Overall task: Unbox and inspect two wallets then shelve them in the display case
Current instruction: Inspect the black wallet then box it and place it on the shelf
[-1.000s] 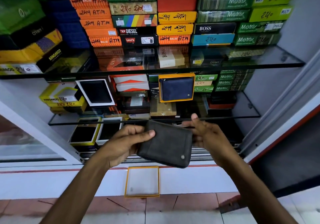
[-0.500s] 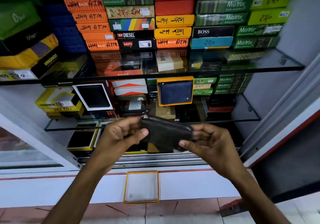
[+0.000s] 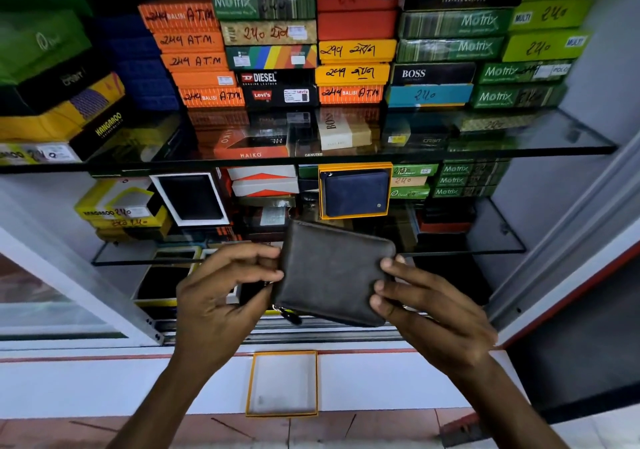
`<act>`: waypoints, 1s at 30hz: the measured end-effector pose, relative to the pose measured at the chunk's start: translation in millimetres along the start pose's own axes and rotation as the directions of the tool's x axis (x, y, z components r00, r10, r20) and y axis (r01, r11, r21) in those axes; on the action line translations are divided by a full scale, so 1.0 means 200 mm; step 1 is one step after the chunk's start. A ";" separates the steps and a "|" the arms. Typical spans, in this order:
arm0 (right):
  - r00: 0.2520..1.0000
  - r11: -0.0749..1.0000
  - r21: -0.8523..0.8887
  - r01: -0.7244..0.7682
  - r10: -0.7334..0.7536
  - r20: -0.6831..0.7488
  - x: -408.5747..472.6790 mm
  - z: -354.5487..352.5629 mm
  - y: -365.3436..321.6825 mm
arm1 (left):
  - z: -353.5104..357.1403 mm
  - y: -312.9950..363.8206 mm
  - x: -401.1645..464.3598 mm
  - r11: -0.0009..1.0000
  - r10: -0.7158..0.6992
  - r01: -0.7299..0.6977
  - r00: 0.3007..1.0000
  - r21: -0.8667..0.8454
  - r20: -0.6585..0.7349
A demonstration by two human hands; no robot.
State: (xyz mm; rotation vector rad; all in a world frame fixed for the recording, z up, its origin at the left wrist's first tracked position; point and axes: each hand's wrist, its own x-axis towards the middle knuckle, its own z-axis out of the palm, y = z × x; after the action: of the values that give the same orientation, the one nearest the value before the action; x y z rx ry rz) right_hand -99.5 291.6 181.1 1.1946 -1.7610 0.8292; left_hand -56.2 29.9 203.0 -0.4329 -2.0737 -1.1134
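A dark grey zip wallet [image 3: 332,273] is held between both hands in front of the display case, its flat back facing me and its zip pull hanging at the lower left corner. My left hand [image 3: 221,296] pinches its left edge; my right hand [image 3: 426,304] grips its right edge. A navy wallet [image 3: 355,192] stands upright in an orange-rimmed box on the middle glass shelf [image 3: 498,251], just above the held wallet. An orange-rimmed clear box lid [image 3: 282,382] lies flat on the white ledge below my hands.
Stacks of coloured wallet boxes [image 3: 270,50] fill the top glass shelf [image 3: 554,147]. A white-framed open box with a black wallet [image 3: 192,197] leans on the middle shelf's left. Sliding-door tracks [image 3: 329,334] run along the case's bottom edge. Case walls close both sides.
The wallet has been turned over in my hands: first its front with a stud, then edge-on with the zip up, now its plain back faces me.
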 end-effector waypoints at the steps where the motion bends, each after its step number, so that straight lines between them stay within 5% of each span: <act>1: 1.000 1.000 0.008 -0.007 0.007 0.001 0.00 0.01 0.00 | 0.00 0.00 0.00 1.000 -0.003 0.003 1.000 -0.004 0.007; 5: 0.985 0.981 0.092 -0.169 0.172 -0.027 -0.03 0.07 -0.01 | -0.03 -0.06 -0.03 0.996 -0.058 0.063 0.995 -0.063 0.076; 8: 0.896 0.875 0.198 -0.441 0.440 0.052 -0.05 0.12 -0.04 | -0.06 -0.10 -0.08 0.931 -0.265 0.301 0.946 -0.207 0.185; 10: 0.728 0.675 0.277 -0.684 0.658 0.194 -0.07 0.16 -0.08 | -0.08 -0.11 -0.13 0.829 -0.434 0.491 0.866 -0.267 0.247; 12: 0.455 0.311 0.380 -0.871 0.803 0.385 -0.10 0.22 -0.12 | -0.08 -0.13 -0.19 0.736 -0.567 0.619 0.785 -0.274 0.249; 14: 0.256 0.060 0.385 -0.921 0.838 0.482 -0.17 0.29 -0.14 | -0.07 -0.17 -0.26 0.645 -0.674 0.719 0.695 -0.260 0.251; 19: -0.066 -0.303 0.300 -0.905 0.795 0.603 -0.36 0.50 -0.19 | -0.05 -0.33 -0.50 0.371 -0.865 0.910 0.411 -0.187 0.289; 25: -0.259 -0.408 0.090 -0.909 0.720 0.644 -0.59 0.73 -0.24 | -0.02 -0.52 -0.83 0.210 -0.958 0.978 0.205 0.003 0.201; 30: -0.282 -0.337 0.001 -0.942 0.790 0.545 -0.66 0.80 -0.27 | 0.06 -0.58 -0.94 0.356 -0.929 0.871 0.370 0.339 0.026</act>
State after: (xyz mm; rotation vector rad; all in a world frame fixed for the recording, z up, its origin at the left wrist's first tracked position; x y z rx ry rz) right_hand -66.2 187.4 -3.4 -0.5149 -2.8397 2.2444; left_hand -1.8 -18.3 -6.3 0.9759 -2.6739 -1.3468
